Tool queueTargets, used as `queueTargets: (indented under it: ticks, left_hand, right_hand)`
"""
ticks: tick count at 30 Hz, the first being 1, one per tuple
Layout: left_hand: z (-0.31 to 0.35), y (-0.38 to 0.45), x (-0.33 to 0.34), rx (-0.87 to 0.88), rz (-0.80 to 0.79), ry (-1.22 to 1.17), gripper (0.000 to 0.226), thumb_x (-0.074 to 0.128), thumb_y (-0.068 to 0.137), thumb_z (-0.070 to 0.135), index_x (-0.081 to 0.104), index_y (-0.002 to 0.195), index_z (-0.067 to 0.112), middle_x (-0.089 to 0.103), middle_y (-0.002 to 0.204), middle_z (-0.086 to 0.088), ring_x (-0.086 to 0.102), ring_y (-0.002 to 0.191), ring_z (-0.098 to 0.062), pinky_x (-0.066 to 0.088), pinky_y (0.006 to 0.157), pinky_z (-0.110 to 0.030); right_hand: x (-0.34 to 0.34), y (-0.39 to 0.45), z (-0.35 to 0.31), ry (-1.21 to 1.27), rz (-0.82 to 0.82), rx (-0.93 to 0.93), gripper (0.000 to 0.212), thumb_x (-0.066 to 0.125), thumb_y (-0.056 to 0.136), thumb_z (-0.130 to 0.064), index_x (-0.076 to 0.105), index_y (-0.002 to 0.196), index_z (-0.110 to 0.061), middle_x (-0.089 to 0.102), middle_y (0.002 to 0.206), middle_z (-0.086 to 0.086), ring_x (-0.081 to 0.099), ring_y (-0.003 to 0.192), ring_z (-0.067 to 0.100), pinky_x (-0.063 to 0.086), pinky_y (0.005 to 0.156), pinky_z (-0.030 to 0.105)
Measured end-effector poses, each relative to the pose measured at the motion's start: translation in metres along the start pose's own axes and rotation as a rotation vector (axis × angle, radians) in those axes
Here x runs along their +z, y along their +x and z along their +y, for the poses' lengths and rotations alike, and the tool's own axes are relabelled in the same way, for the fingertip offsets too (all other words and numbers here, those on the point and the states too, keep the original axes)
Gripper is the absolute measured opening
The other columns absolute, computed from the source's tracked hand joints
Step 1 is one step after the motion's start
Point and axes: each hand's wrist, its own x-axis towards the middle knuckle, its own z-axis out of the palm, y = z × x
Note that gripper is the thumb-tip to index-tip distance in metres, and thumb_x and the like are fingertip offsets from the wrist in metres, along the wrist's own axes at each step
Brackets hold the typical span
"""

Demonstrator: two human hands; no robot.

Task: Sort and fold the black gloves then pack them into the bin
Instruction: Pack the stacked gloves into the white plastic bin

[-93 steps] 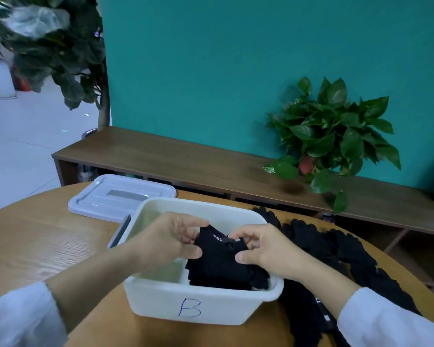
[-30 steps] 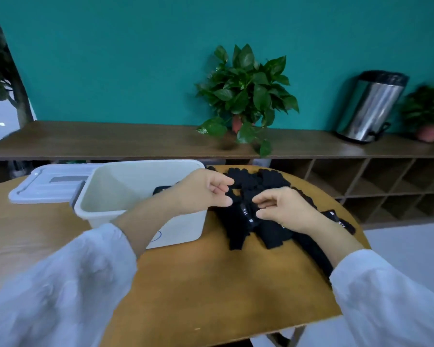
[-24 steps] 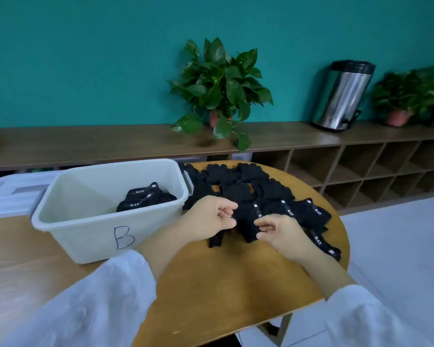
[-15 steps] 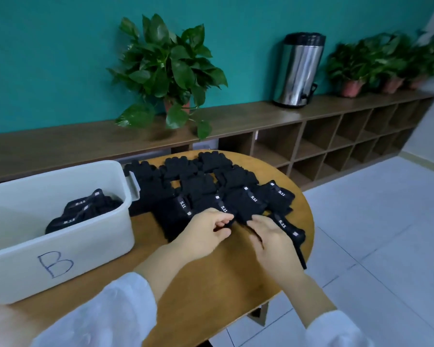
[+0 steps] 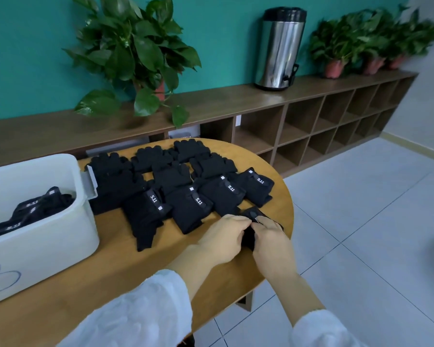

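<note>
Several black gloves (image 5: 176, 186) with white "5.11" wrist labels lie spread across the round wooden table (image 5: 125, 266). A white bin (image 5: 60, 236) marked "B" stands at the left with folded black gloves (image 5: 30, 211) inside. My left hand (image 5: 223, 240) and my right hand (image 5: 271, 237) meet at the table's right edge, both gripping one black glove (image 5: 251, 215) from the near end of the row. Most of that glove is hidden between my hands.
The table's right edge drops to a tiled floor (image 5: 361, 221). Behind runs a long wooden shelf (image 5: 236, 101) holding a leafy potted plant (image 5: 133, 53), a steel urn (image 5: 281, 46) and more potted plants (image 5: 356, 46).
The view swung right from the bin to the glove pile. Both hands left the bin, crossed the pile and have closed on the glove at the right edge.
</note>
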Motion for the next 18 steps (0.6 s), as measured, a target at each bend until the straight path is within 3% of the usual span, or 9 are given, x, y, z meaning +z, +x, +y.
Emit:
queueTargets:
  ticks: [3, 9, 16, 18]
  left_hand:
    - [-0.002, -0.015, 0.000, 0.014, 0.005, 0.068, 0.039, 0.038, 0.100, 0.003, 0.058, 0.133, 0.008, 0.058, 0.134, -0.004, 0.046, 0.122, -0.024, 0.042, 0.101, -0.042]
    - [-0.017, -0.075, -0.011, 0.033, 0.080, 0.118, 0.044, 0.039, 0.101, 0.003, 0.052, 0.141, 0.014, 0.052, 0.142, 0.005, 0.044, 0.122, -0.016, 0.041, 0.103, -0.032]
    - [-0.052, -0.157, -0.024, -0.025, 0.174, 0.097, 0.041, 0.043, 0.102, 0.006, 0.053, 0.140, 0.018, 0.052, 0.142, 0.008, 0.045, 0.118, -0.011, 0.042, 0.104, -0.028]
    - [-0.058, -0.180, -0.028, -0.039, 0.216, 0.089, 0.038, 0.046, 0.102, 0.010, 0.057, 0.137, 0.019, 0.054, 0.140, 0.009, 0.044, 0.112, -0.002, 0.038, 0.107, -0.024]
  right_hand:
    - [-0.004, -0.011, -0.001, 0.041, 0.000, -0.048, 0.040, 0.074, 0.061, 0.017, 0.076, 0.094, -0.005, 0.072, 0.106, 0.013, 0.069, 0.095, 0.035, 0.060, 0.070, 0.039]
    - [-0.008, -0.033, -0.024, 0.124, -0.044, -0.232, 0.044, 0.076, 0.059, 0.019, 0.077, 0.095, -0.007, 0.072, 0.107, 0.008, 0.071, 0.094, 0.029, 0.058, 0.071, 0.031]
    - [0.002, -0.054, -0.069, 0.278, -0.205, -0.433, 0.037, 0.060, 0.084, 0.010, 0.072, 0.112, -0.010, 0.065, 0.126, 0.004, 0.060, 0.117, 0.022, 0.047, 0.094, 0.025]
    - [0.004, -0.059, -0.083, 0.314, -0.235, -0.481, 0.037, 0.056, 0.087, 0.006, 0.071, 0.115, -0.012, 0.063, 0.129, 0.001, 0.057, 0.120, 0.018, 0.046, 0.097, 0.024]
